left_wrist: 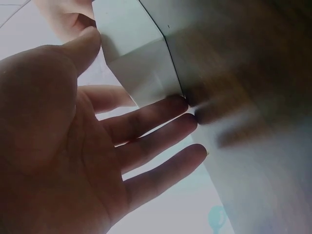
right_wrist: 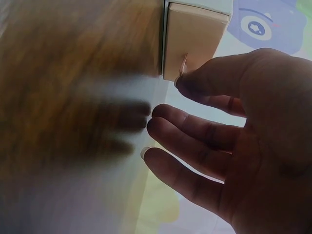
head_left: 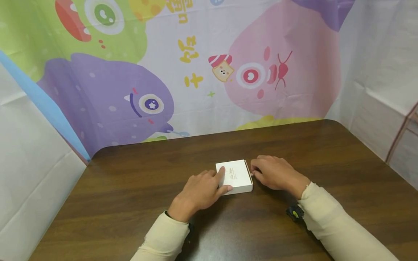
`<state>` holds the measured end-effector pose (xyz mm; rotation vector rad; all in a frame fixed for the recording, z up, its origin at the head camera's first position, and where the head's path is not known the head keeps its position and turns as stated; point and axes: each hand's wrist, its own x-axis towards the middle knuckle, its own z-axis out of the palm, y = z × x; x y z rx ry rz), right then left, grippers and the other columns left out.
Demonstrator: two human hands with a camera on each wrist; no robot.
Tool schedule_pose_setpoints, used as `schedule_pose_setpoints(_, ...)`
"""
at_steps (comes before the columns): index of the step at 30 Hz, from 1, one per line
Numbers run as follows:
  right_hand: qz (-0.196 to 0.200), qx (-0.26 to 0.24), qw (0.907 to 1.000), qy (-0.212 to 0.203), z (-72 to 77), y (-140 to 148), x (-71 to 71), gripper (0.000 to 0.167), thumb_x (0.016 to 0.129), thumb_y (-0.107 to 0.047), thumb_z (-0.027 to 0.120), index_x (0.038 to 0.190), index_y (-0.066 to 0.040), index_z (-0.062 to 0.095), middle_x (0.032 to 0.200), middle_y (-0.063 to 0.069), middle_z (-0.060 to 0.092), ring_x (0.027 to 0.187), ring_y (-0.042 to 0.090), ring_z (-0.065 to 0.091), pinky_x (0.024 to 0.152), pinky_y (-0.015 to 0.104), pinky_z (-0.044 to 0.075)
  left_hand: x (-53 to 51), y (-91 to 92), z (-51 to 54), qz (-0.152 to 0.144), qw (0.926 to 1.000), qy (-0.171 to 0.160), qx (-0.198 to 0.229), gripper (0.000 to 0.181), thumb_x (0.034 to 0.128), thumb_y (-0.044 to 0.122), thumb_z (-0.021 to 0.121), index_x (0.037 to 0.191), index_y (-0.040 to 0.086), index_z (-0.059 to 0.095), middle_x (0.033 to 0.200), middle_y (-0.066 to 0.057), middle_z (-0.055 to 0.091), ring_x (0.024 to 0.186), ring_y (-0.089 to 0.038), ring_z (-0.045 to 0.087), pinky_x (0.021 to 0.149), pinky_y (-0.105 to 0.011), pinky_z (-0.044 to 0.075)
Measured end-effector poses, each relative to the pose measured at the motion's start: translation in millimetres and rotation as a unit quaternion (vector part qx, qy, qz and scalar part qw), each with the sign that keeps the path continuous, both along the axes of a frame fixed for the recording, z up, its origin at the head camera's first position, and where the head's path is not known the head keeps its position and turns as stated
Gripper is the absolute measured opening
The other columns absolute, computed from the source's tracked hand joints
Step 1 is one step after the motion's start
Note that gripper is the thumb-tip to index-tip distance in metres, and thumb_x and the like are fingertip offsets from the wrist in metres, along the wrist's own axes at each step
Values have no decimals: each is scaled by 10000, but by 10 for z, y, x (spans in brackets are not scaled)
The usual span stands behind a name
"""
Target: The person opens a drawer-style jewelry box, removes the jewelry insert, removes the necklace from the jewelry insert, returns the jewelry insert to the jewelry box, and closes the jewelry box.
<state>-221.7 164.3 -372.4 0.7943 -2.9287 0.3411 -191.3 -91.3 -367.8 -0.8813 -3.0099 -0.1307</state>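
A white box (head_left: 236,177) with small gold lettering lies flat on the brown table. The left hand (head_left: 201,188) holds it from the left, thumb and index finger on the box; in the left wrist view the left hand (left_wrist: 112,131) has its other fingertips at the box's (left_wrist: 136,53) lower edge. At the box's right end, the right hand (head_left: 275,173) pinches a small pull tab between thumb and index finger. The right wrist view shows the tab on a pinkish-beige inner end (right_wrist: 195,39), with the right hand's (right_wrist: 209,131) other fingers loosely bent beside it.
The wooden table (head_left: 130,203) reaches around both arms. Behind it hangs a cloth (head_left: 202,108) printed with cartoon monsters, and pale cloth covers both sides. A dark device (head_left: 295,213) is on the right wrist.
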Motion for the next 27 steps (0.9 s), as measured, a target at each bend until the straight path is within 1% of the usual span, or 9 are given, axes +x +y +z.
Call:
schedule_pose_setpoints(4,-5,-20,10000,30,15,10,0,86,927,-174,681,865,-214,637,855,-56,572,737,144,551,622,416,473,-1,9,16,-17,10000,48,-9,679,1023,560,454,1528,108,424,1224,-120,650,1088,-279,634,805,-483,529)
schedule_pose_setpoints(13,-59,32,10000,9,23,18,-8,74,928,-172,668,867,-204,642,868,-47,581,758,156,570,638,428,484,-17,9,29,-61,10000,57,43,674,1017,560,474,1516,109,440,1200,-120,655,1059,-276,640,785,-478,528)
schedule_pose_setpoints(20,-103,70,9999,-20,20,8,-12,85,931,-164,651,853,-189,630,867,-39,578,753,160,565,640,428,486,-12,-4,26,-48,10000,8,86,671,1016,558,481,1513,109,441,1188,-117,654,1048,-269,637,786,-474,526)
schedule_pose_setpoints(27,-81,31,9999,64,2,22,-14,113,924,-150,643,825,-193,609,842,-50,559,723,144,542,616,406,474,-3,-6,25,-8,9999,-53,96,675,1016,559,479,1521,113,431,1204,-115,650,1063,-265,632,803,-479,524)
